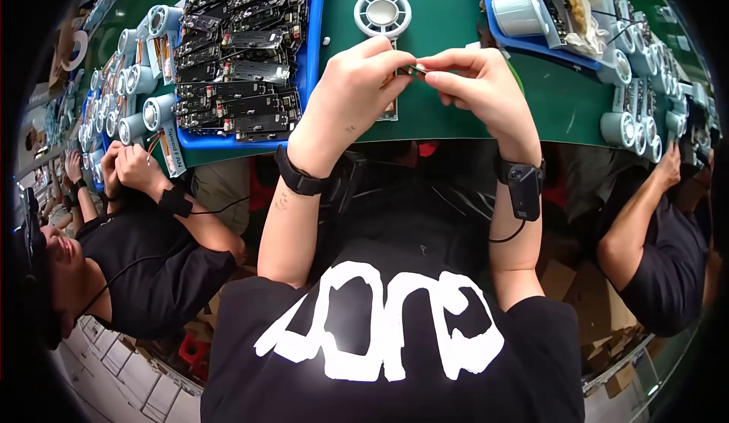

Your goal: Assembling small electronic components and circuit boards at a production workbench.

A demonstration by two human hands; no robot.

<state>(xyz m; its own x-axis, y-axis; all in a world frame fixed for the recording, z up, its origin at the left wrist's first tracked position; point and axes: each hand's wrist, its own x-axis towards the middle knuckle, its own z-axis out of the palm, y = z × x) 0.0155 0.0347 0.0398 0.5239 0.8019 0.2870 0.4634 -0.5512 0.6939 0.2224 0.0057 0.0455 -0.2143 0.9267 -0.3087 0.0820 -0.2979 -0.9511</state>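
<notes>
My left hand (363, 81) and my right hand (480, 87) meet above the green table, both closed in a pinch. Between their fingertips is a small, thin dark green piece (413, 67); most of it is covered by the fingers, and its kind does not show. Just beyond the left hand lies a pale blue handheld fan (383, 14), its round grille facing up. The left hand hides the middle of the fan's body, and the lower end shows below it.
A blue tray (314, 43) full of black circuit boards (247, 51) stands to the left. At the right, another blue tray (562, 55) holds fan parts. More pale blue fans (634, 131) line the table (448, 5). Co-workers' hands (140, 168) work on both sides.
</notes>
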